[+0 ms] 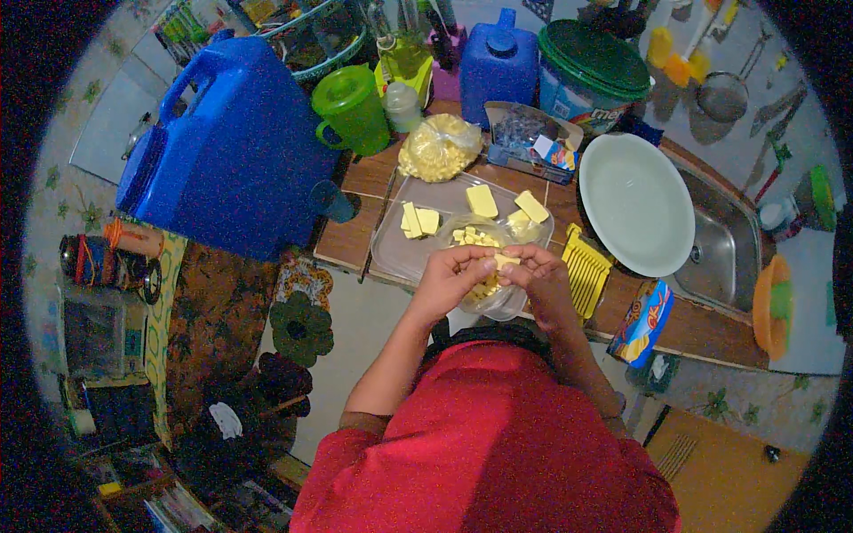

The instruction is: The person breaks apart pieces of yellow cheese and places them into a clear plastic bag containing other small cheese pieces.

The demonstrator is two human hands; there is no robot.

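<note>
A small pale-yellow piece of cheese (505, 260) is pinched between the fingers of my left hand (455, 280) and my right hand (544, 282). Both hands are over a clear bowl (480, 307), partly covering it; small cheese cubes (473, 237) lie inside. The bowl rests on a clear plastic tray (389, 242). Larger cheese pieces are on the tray: a block (481, 202) behind the bowl, another block (532, 207) at the right, and cut slabs (425, 222) at the left. A yellow slotted slicer (586, 274) lies just right of my right hand.
A bag of yellow bits (442, 151) sits behind the tray, near a green pitcher (354, 111). Large blue jug (235, 151) stands left. Toward the right are a white basin (635, 206), a metal sink (724, 240) and a blue-yellow box (643, 325) by the counter's front edge.
</note>
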